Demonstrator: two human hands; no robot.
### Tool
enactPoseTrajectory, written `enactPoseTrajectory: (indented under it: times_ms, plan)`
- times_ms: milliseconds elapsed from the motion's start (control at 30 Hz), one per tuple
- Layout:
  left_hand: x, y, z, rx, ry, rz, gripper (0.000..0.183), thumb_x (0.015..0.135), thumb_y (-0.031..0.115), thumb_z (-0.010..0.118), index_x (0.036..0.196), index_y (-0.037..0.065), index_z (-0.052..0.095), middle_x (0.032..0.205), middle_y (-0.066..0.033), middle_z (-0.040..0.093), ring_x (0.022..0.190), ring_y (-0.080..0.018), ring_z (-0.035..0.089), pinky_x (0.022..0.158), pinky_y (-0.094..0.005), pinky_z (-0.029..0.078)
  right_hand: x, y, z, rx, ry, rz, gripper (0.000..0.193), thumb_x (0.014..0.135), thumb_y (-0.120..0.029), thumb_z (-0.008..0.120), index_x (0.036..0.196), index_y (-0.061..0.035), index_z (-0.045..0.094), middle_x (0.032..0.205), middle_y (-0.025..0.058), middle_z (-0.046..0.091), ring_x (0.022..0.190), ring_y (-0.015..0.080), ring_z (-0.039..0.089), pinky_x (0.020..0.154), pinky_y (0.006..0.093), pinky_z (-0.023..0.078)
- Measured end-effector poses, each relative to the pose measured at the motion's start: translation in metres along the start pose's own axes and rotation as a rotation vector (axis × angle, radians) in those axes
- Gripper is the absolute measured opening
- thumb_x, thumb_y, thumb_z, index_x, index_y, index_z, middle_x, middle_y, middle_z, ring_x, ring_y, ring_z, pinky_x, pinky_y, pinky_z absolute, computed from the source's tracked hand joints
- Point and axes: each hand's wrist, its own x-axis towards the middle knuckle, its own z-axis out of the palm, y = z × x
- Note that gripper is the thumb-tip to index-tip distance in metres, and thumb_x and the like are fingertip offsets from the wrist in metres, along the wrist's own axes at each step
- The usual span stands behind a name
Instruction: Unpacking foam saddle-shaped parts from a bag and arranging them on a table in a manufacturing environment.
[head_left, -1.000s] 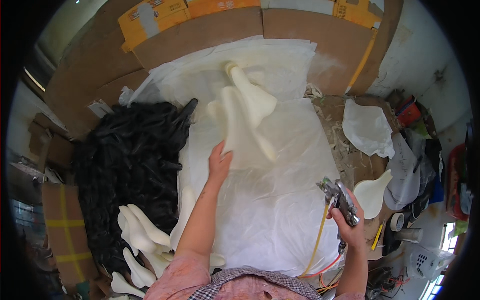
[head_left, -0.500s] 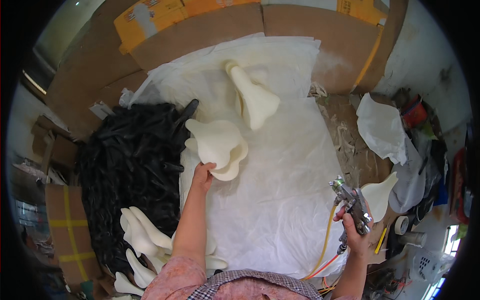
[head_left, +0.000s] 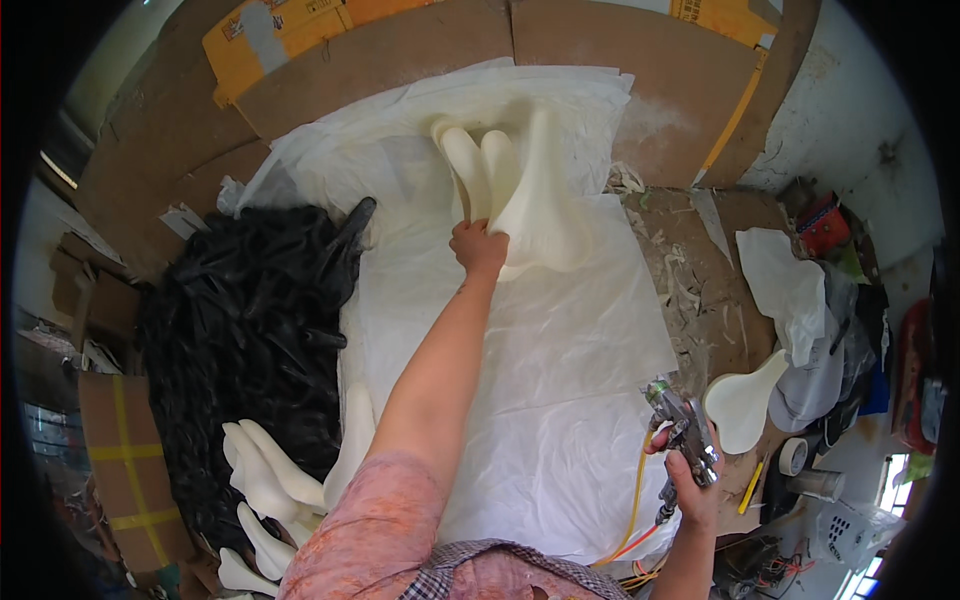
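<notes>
Pointing their narrow ends toward a cardboard backing, cream saddle-shaped pieces are clustered on the far part of white sheeting, their near edge held by the left hand. Its fingers are closed there, though exactly which piece is pinched cannot be told. A metal spray gun is gripped in the right hand, fingers wrapped around its handle; a yellow hose is seen below it. Black pieces are heaped to the left, with more cream forms laid near their lower part. Another cream form is set just right of the gun.
</notes>
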Motion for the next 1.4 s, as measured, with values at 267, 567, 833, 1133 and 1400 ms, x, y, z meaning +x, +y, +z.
enactPoseTrajectory:
  times_ms: [267, 567, 833, 1133, 1400]
  plan:
    - [-0.06, -0.092, -0.153, -0.939, -0.168, -0.09, 0.056, 0.062, 0.003, 0.058, 0.117, -0.001, 0.05, 0.099, -0.0047, 0.059, 0.088, -0.0165, 0.057, 0.086, -0.0288, 0.043, 0.043, 0.0, 0.009, -0.167, -0.106, -0.044, 0.057, 0.081, -0.012, 0.066, 0.13, 0.0025, 0.04, 0.087, 0.0088, 0.06, 0.074, 0.0149, 0.059, 0.07, 0.0289, 0.05]
    - [-0.046, -0.121, -0.173, -0.973, -0.185, -0.099, 0.056, 0.061, 0.0, 0.052, 0.117, -0.002, 0.052, 0.1, -0.0065, 0.061, 0.092, -0.0173, 0.058, 0.084, -0.0274, 0.044, 0.049, -0.031, 0.033, 0.025, -0.066, -0.296, 0.058, 0.079, -0.013, 0.068, 0.128, 0.0045, 0.041, 0.086, 0.01, 0.06, 0.074, 0.0158, 0.059, 0.068, 0.0297, 0.05]
    - [0.092, -0.046, -0.025, -0.607, -0.201, 0.257, 0.053, 0.059, 0.011, 0.063, 0.111, 0.005, 0.061, 0.11, -0.0073, 0.059, 0.103, -0.0224, 0.053, 0.09, -0.0319, 0.043, 0.027, 0.029, 0.019, -0.114, -0.063, 0.055, 0.05, 0.082, -0.014, 0.063, 0.124, 0.0048, 0.044, 0.082, 0.0059, 0.059, 0.073, 0.0129, 0.059, 0.069, 0.0278, 0.05]
    - [-0.038, -0.012, -0.054, -0.676, -0.098, 0.164, 0.032, 0.056, 0.023, 0.073, 0.081, 0.004, 0.065, 0.081, -0.0083, 0.062, 0.075, -0.0207, 0.059, 0.068, -0.0322, 0.047, 0.014, 0.042, 0.012, -0.228, -0.129, 0.125, 0.044, 0.086, -0.015, 0.06, 0.124, 0.0026, 0.046, 0.083, 0.0079, 0.059, 0.073, 0.0167, 0.058, 0.073, 0.0307, 0.05]
    - [-0.301, -0.02, -0.33, -1.21, -0.07, -0.469, 0.05, 0.066, 0.009, 0.064, 0.113, -0.004, 0.054, 0.101, -0.0096, 0.061, 0.091, -0.0198, 0.06, 0.082, -0.0319, 0.048, 0.012, 0.016, 0.032, -0.233, -0.524, 0.136, 0.02, 0.087, -0.017, 0.062, 0.095, -0.0001, 0.056, 0.08, 0.0083, 0.06, 0.068, 0.0165, 0.06, 0.066, 0.0318, 0.053]
